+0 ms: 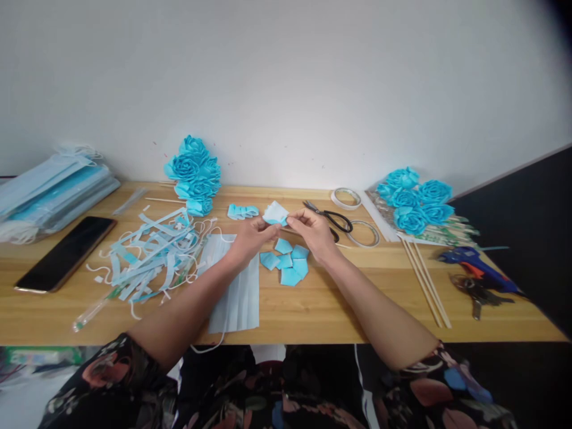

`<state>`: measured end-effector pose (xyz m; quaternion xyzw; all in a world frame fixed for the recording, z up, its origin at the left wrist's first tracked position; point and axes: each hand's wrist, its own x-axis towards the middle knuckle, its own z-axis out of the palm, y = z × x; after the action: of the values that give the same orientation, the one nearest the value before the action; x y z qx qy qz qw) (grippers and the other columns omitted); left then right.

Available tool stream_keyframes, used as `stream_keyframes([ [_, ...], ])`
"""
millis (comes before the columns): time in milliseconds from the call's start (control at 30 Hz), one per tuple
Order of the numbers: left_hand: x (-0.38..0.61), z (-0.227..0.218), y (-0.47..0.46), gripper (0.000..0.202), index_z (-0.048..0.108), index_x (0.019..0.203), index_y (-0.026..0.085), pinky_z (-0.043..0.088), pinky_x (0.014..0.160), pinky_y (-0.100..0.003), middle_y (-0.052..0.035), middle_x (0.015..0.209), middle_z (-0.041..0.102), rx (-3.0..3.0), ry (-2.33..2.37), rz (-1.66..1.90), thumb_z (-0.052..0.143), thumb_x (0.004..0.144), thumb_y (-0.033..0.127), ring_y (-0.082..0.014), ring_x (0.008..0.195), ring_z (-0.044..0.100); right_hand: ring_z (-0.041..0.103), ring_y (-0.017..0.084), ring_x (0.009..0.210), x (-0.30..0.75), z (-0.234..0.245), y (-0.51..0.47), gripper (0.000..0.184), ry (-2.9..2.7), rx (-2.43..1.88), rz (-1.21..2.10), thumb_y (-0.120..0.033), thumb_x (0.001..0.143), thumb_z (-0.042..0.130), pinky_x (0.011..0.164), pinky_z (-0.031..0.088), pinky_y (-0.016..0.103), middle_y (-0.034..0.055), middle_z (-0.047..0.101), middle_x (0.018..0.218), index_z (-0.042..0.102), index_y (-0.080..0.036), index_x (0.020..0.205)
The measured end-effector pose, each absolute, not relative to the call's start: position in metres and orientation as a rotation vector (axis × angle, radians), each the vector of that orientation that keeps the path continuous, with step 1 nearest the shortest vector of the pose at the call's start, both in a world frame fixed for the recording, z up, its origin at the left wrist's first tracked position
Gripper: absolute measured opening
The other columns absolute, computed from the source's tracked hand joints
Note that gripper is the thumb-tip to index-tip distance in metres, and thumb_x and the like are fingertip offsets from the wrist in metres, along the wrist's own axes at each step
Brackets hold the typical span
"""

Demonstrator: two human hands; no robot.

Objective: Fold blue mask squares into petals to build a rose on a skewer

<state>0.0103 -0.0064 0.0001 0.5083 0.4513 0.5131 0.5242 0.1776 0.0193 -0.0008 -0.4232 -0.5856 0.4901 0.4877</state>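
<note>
Fabric (276, 212), pale and apparently layered, we find pinched in left hand (251, 238) and right hand (315, 233); angular blue pieces (284, 261) lie nearby on the wood-grained desk (304, 316).

Blue-and-white piece (274, 212); between both hands (251, 237)

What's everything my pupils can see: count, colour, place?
Stacked masks: many, blue/white, left
Phone: one, black, left
Scraps: many, blue and white, left
Tube: one, clear, left
Flat mask: one, pale blue, front
Left flowers: several, blue, back
Folded strip: one, blue, back
Held piece: count unclear, pale blue, centre
Cut pieces: about six, blue, centre
Scissors: one, black-handled, right
Tape rolls: two, white, right
Right flowers: about six, blue, right
Sticks: several, pale, both sides
Glue gun: one, blue/orange, right
Keys: several, dark, right
Table: one, brown, beneath
Wall: one, grey, behind
Sleeves: two, floral, bottom
Left hand: one, bare, centre
Right hand: one, bare, centre
</note>
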Motion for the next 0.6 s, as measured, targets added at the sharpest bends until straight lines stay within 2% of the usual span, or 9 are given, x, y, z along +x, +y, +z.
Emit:
stream_keyframes([
  [167,0.009,-0.002,-0.005,0.031,0.064,0.067,0.015,0.045,0.061,-0.026,-0.0008,0.062,0.064,1.235,1.116,1.191,0.076,0.068,0.043,-0.0122,0.059,0.056,0.068,0.019,0.088,0.179,0.005,0.017,0.049,-1.492,-0.932,1.303,-0.045,0.076,0.071,0.084,0.055,0.034,0.0006,0.072,0.091,0.059,-0.024,0.119],
  [233,0.009,-0.003,-0.004,0.03,0.063,0.068,0.016,0.046,0.061,-0.027,-0.0005,0.062,0.064,1.249,1.105,1.145,0.076,0.069,0.042,-0.0123,0.059,0.056,0.068,0.019,0.087,0.18,0.005,0.018,0.053,-1.569,-0.905,1.298,-0.044,0.078,0.07,0.082,0.054,0.034,0.0012,0.072,0.092,0.056,-0.023,0.125],
  [333,0.008,-0.005,-0.004,0.027,0.061,0.067,0.017,0.044,0.061,-0.026,0.0002,0.063,0.063,1.268,1.13,1.196,0.073,0.071,0.041,-0.0119,0.059,0.055,0.067,0.019,0.086,0.18,0.001,0.019,0.049,-1.634,-0.903,1.227,-0.039,0.079,0.069,0.079,0.054,0.033,0.0009,0.071,0.091,0.057,-0.023,0.124],
  [600,0.008,0.005,-0.006,0.031,0.063,0.069,0.017,0.043,0.062,-0.025,0.0019,0.061,0.059,1.253,1.129,1.359,0.073,0.075,0.047,-0.0113,0.06,0.053,0.062,0.016,0.073,0.175,-0.001,0.015,0.031,-1.669,-0.986,1.178,-0.032,0.077,0.069,0.067,0.051,0.029,-0.0007,0.068,0.083,0.062,-0.022,0.105],
])
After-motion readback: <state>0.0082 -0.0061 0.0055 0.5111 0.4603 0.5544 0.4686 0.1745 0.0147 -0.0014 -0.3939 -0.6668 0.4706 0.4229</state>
